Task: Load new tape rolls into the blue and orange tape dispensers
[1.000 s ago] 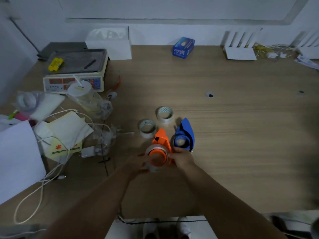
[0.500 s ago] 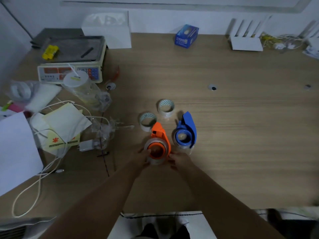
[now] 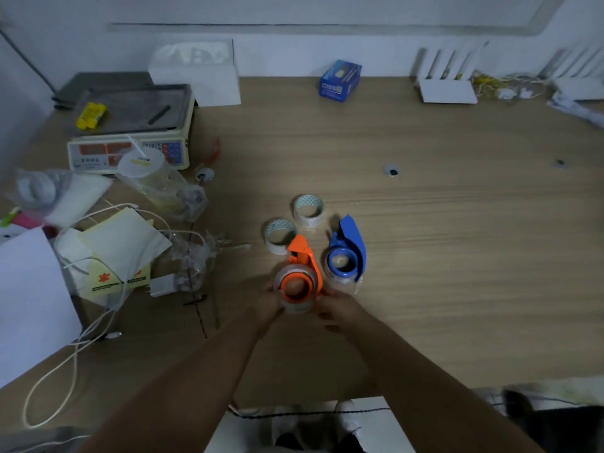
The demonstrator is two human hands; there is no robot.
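The orange tape dispenser (image 3: 302,260) lies on the wooden table (image 3: 441,243) with a clear tape roll (image 3: 295,308) around its orange hub. My left hand (image 3: 268,302) grips that roll from the left, and my right hand (image 3: 340,310) holds it from the right. Just to the right lies the blue tape dispenser (image 3: 351,248), its hub wrapped by a clear tape roll (image 3: 341,278), with neither hand on it. Two cardboard tape cores (image 3: 279,235) (image 3: 308,210) stand behind the dispensers.
Left of the work area are papers (image 3: 121,243), a white cable (image 3: 75,354), plastic bags (image 3: 192,256) and a weighing scale (image 3: 130,132). A blue box (image 3: 340,80) and white router (image 3: 446,89) sit along the far edge.
My right hand has left the blue dispenser and now holds the right side of the roll on the orange dispenser. The view has shifted slightly.
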